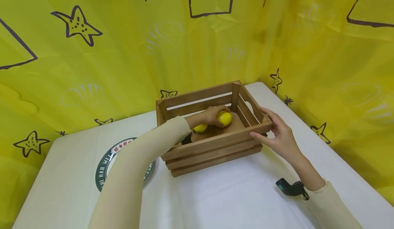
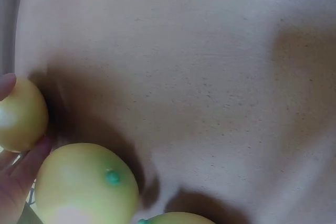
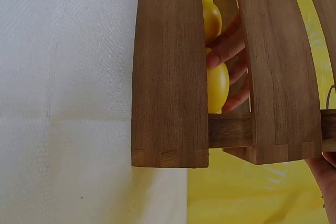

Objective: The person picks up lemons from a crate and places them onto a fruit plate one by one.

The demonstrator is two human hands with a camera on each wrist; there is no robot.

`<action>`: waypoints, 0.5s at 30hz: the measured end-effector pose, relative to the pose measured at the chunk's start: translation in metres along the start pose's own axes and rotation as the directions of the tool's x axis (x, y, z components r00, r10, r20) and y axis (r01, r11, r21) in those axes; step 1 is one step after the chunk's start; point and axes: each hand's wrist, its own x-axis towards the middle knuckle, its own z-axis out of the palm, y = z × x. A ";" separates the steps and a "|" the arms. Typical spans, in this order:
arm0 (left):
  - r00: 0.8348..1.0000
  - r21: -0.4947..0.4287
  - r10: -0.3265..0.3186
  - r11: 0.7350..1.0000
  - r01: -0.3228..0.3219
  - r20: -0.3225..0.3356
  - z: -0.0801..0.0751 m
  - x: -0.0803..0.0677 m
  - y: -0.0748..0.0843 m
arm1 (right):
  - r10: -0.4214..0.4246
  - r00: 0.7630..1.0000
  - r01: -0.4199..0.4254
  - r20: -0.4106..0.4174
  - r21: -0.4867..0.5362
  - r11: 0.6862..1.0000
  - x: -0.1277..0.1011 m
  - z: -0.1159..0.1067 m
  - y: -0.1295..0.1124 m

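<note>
left grip [image 1: 212, 115] holds lemon [image 1: 225, 118]; wrist view shows three.

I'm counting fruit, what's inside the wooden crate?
Inside the wooden crate: the left hand grips a lemon; another lemon lies beside it. The near wall and arm cover the rest.
</note>
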 end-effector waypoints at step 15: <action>0.997 0.002 0.050 0.999 -0.050 0.055 -0.004 -0.003 0.006 | -0.004 1.000 0.004 0.004 -0.004 1.000 -0.002 0.000 -0.001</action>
